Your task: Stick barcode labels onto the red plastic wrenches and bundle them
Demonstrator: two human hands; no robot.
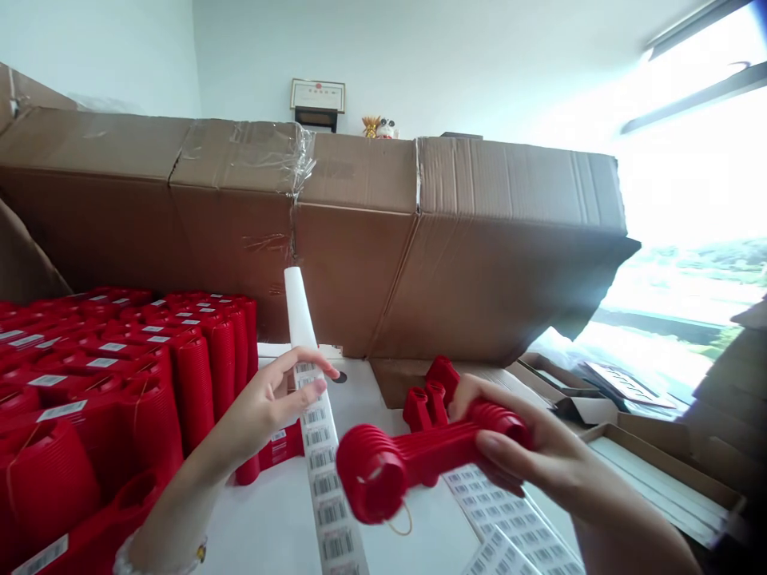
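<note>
A long strip of barcode labels (322,459) runs up the middle, its top part blank and white. My left hand (288,391) pinches this strip between thumb and fingers near its upper part. Right of it, my right hand (509,439) grips a red ribbed plastic piece (431,455) by its right end. That piece has a round hollow end facing me, with a thin rubber band hanging beneath. Sheets of barcode labels (509,511) lie on the white table (257,527) under my right hand.
Many red pieces with labels (120,359) are stacked at the left. More red pieces (428,399) stand behind my right hand. A large cardboard wall (353,263) spans the back. Open boxes (665,479) sit at the right, near the window.
</note>
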